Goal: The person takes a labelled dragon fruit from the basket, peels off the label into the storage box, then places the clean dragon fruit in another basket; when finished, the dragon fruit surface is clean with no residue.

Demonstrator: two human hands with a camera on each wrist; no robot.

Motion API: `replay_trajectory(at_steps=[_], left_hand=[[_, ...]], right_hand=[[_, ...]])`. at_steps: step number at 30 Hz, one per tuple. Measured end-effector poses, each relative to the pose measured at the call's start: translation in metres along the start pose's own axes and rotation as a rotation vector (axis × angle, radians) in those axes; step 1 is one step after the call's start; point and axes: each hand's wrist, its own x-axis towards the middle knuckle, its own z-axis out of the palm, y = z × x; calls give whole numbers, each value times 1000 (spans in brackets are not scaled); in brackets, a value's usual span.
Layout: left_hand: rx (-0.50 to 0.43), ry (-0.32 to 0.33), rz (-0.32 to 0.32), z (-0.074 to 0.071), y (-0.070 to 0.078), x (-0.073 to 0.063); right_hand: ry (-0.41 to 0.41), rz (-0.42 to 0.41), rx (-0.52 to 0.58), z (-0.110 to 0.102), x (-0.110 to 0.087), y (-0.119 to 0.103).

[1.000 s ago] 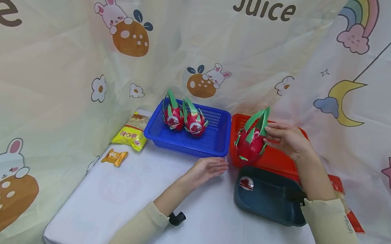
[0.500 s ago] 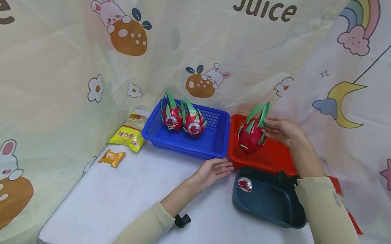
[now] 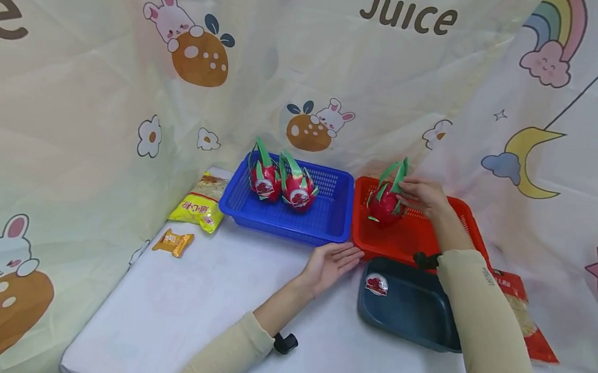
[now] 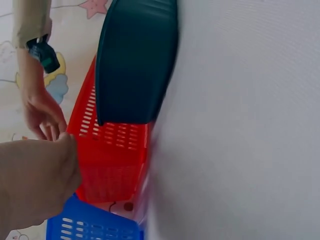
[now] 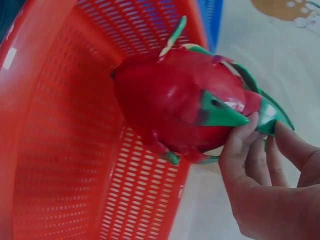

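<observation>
1. Pinched the dragon fruit (image 3: 384,207) by its green leaves (image 5: 268,118) between thumb and fingers of the right hand (image 3: 426,197), the nearer of the two.
2. Hung the body below and left of those fingers, long axis nearly upright, leaves topmost, at the left end of the red basket (image 3: 418,237) (touching its floor or not, impossible to tell).
3. Held the left hand (image 3: 331,266) empty, fingers nearly straight, by the basket's near left corner.

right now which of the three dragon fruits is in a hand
The rightmost dragon fruit: the right hand holds it at the red basket. The other two dragon fruits sit untouched in the blue basket.
</observation>
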Motion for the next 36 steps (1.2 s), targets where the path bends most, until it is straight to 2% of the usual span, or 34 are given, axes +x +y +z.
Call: replay_trajectory(at_steps=[8,18,23,31,36], left_hand=[[-75,-44,-20,-5,-2,4],[-92,-59,-35,-7,-3,4],[-90,-65,-30,-9,-2,5],[-78,-68,-30,-9,-2,4],[-72,-72,-32,-11,-1,2]], right_hand=[[29,-6,-49,8,18,9],[53,3,-133,14,38,19],[36,2,-175,17,44,25],[38,25,-142,16,42,28],[35,47,-67,15,41,24]])
